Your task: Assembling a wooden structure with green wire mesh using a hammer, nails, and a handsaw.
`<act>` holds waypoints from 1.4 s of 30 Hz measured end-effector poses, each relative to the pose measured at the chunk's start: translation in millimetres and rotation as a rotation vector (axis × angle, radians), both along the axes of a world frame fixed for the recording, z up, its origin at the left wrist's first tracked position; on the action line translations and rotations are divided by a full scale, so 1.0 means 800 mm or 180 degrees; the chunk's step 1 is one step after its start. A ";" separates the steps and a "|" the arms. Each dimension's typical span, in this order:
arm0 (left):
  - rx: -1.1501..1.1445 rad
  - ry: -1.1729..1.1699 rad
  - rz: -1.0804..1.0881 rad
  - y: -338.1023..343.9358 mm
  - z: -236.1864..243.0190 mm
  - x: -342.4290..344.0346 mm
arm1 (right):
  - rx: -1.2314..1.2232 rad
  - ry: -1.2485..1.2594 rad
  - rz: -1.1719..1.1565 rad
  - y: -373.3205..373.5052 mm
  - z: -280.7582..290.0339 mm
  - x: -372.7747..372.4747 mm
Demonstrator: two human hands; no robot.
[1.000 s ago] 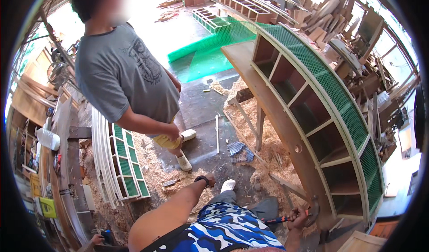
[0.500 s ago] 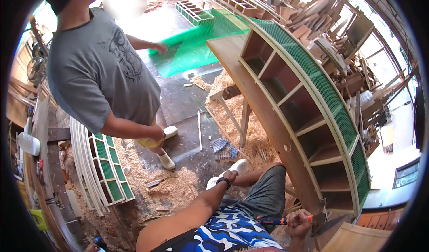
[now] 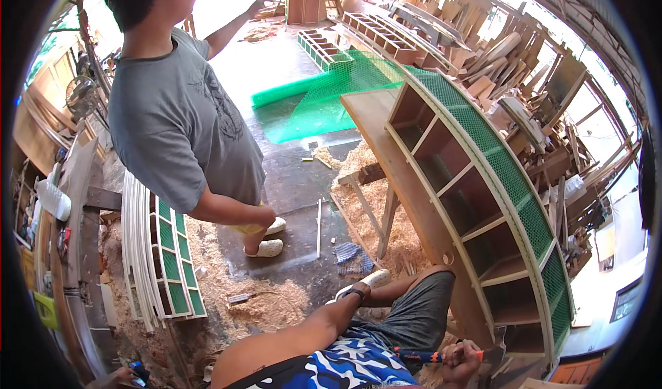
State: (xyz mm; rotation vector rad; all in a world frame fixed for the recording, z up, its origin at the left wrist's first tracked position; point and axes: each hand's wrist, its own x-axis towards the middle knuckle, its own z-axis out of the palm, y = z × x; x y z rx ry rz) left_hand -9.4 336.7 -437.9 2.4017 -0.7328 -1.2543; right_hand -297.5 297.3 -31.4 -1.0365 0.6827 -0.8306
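Right hand (image 3: 460, 363) grips the hammer (image 3: 418, 355) near its head, beside the shelf's (image 3: 474, 190) near end; holding lower gives fuller blows. Left hand (image 3: 361, 290), by a shoe (image 3: 376, 277): cannot tell its grip.

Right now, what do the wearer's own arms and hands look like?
No gloves on either side. Left hand: dark band at the wrist. Right hand: no band visible. Left arm: bare to the shoulder, beside a sleeveless blue, white and black camouflage-patterned top.

The hammer handle (image 3: 422, 355) is orange and dark, mesh (image 3: 507, 163) green, shirt (image 3: 358, 366) blue-white camouflage.
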 end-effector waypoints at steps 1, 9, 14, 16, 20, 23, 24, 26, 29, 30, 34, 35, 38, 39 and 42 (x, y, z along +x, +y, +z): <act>0.0005 -0.0007 0.0012 -0.001 0.000 0.000 | -0.0069 -0.0103 0.0126 -0.002 -0.002 -0.004; 0.0046 -0.0122 0.0052 -0.018 0.000 0.001 | -0.0990 0.0223 0.0643 0.016 0.021 -0.016; 0.0084 -0.0199 0.0015 -0.026 0.006 0.007 | -0.0540 -0.0355 0.0135 0.014 0.017 -0.013; 0.0097 -0.0196 -0.0012 -0.033 -0.001 0.005 | -0.0119 -0.0485 0.0085 0.011 0.019 -0.020; -0.0073 0.0027 -0.0079 -0.048 -0.029 -0.003 | 0.0210 -0.0263 0.0295 0.013 0.024 -0.033; -0.0215 0.0315 -0.0099 -0.045 -0.031 -0.008 | -0.1633 0.0273 0.0318 0.015 0.013 -0.037; -0.0197 0.0318 -0.0108 -0.042 -0.023 -0.010 | -0.2236 0.0439 0.0285 0.013 0.007 -0.040; -0.0411 -0.0261 -0.1643 -0.038 0.002 -0.012 | 0.1061 -0.1952 -0.0149 0.012 -0.008 -0.051; -0.0173 -0.0364 -0.1752 -0.032 0.041 -0.020 | 0.0276 -0.0613 0.0303 -0.005 -0.025 -0.084; -0.0282 -0.0257 -0.1580 -0.031 0.047 -0.020 | 0.0273 -0.0616 0.0288 -0.008 -0.033 -0.094; -0.0192 0.0010 -0.0941 -0.046 0.021 -0.030 | -0.0067 -0.0893 0.0781 -0.022 -0.070 -0.121; -0.0211 0.0136 -0.0794 -0.052 0.007 -0.035 | -0.0272 -0.1101 0.1192 -0.024 -0.077 -0.125; -0.0409 0.0826 -0.0234 -0.073 -0.024 -0.055 | 0.0122 -0.1288 0.0763 -0.026 -0.086 -0.139; -0.0555 0.1311 0.0080 -0.080 -0.026 -0.061 | 0.0119 -0.1293 0.0778 -0.029 -0.082 -0.144; -0.1382 0.1473 -0.1281 -0.084 -0.008 -0.048 | 0.0113 -0.0167 0.1173 -0.032 -0.066 -0.147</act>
